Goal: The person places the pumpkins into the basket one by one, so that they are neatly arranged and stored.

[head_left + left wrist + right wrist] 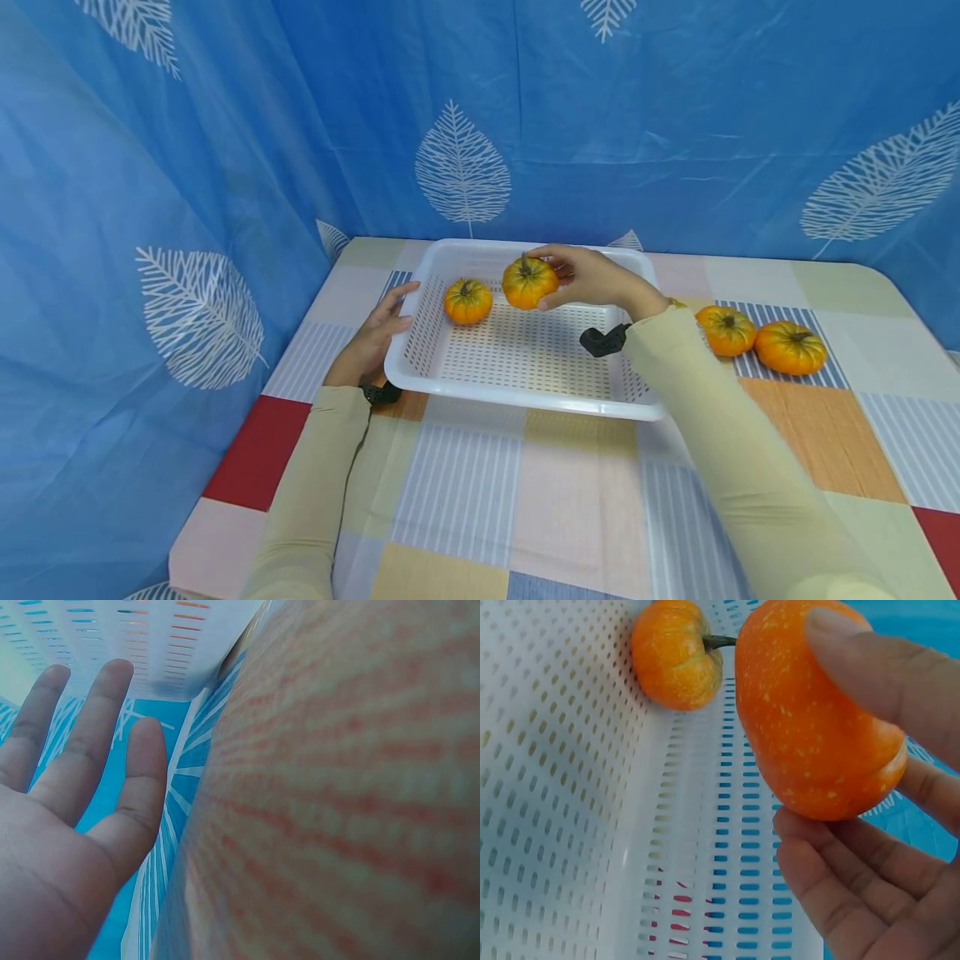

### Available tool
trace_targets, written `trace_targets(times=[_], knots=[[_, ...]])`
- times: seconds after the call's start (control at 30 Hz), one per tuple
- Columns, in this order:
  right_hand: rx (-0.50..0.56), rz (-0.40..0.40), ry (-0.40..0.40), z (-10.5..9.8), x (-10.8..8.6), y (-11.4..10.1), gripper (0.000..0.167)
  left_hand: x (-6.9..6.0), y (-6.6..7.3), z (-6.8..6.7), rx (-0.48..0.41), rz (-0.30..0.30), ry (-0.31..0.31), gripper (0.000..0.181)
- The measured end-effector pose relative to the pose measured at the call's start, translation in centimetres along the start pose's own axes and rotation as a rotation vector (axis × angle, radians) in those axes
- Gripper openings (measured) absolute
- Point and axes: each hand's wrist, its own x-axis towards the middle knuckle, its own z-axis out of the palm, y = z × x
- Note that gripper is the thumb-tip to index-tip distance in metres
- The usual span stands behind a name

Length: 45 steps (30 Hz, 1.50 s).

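A blue curtain (360,167) with white leaf prints hangs behind and to the left of the desk (465,508), which is spread with a patchwork cloth. On it sits a white perforated basket (517,398). The left hand (371,335) is at the basket's left end, fingers straight and spread apart. The right hand (588,279) is clamped on an orange pumpkin (525,285), held over the basket. Right of the basket, a second pumpkin (725,331) and a third pumpkin (791,348) lie side by side on the cloth. A fourth pumpkin (468,302) rests inside the basket toward its left, stem up.
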Motion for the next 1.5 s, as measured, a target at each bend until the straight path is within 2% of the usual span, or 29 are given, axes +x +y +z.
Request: trace_targets(times=[0.37, 0.87, 1.2, 1.5], knots=[[0.011, 0.052, -0.05, 0.6, 1.7, 0.0, 0.075, 0.1, -0.1, 0.0, -0.007, 0.008, -0.007, 0.06], [-0.02, 0.104, -0.047, 1.9, 2.9, 1.7, 0.076, 0.2, -0.2, -0.4, 0.016, 0.049, -0.034, 0.061], [0.009, 0.149, -0.055, 2.8, 3.1, 2.7, 0.079, 0.2, -0.2, -0.4, 0.019, 0.039, -0.024, 0.061], [-0.049, 0.196, -0.038, 3.4, 3.5, 3.8, 0.078, 0.1, 0.1, 0.0, 0.002, 0.008, -0.003, 0.059]])
